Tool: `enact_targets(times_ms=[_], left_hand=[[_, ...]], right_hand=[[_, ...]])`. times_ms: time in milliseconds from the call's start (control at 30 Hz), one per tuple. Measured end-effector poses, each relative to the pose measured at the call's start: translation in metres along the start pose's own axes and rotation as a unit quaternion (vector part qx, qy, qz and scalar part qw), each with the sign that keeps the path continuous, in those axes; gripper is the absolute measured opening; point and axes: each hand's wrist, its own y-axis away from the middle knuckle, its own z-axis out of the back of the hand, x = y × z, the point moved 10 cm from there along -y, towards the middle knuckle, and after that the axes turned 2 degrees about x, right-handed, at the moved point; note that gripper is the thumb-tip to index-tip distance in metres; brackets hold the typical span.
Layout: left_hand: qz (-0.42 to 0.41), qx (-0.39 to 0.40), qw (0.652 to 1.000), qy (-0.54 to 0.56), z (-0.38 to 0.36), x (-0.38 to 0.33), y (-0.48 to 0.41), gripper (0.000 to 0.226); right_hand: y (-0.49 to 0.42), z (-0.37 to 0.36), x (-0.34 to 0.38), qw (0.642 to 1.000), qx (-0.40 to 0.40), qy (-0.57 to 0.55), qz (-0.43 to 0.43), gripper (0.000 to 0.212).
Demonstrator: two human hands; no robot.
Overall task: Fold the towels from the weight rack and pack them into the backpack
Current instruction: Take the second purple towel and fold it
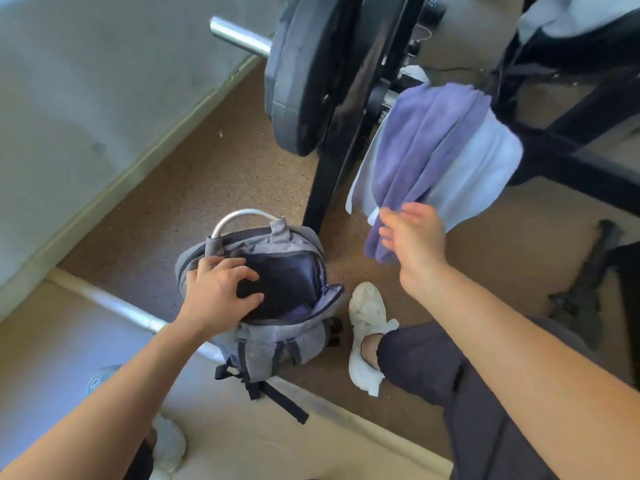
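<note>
Left hand (218, 292), lower centre; fingers spread, curled over rim of open backpack (277, 341) on floor (207, 174). Right hand (412, 237), centre right, arm outstretched; fingers loosely spread at lower end of hanging purple towel (426, 147); contact unclear.

Left hand (221, 292) gripping backpack (277, 341) rim, right hand (412, 237) by purple towel (433, 143) (motion-blurred)

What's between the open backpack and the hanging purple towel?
Head view: the rack's black upright stands between the backpack and the purple towel; the rest is bare brown floor.
</note>
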Motion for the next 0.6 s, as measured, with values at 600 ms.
enact_targets(times_ms=[600], left_hand=[[-0.064,-0.040,0.891,0.447,0.098,-0.223,-0.057,0.037]], right_hand=[[-0.030,0.012,0.064,0.976,-0.010,-0.014,0.217,0.020]])
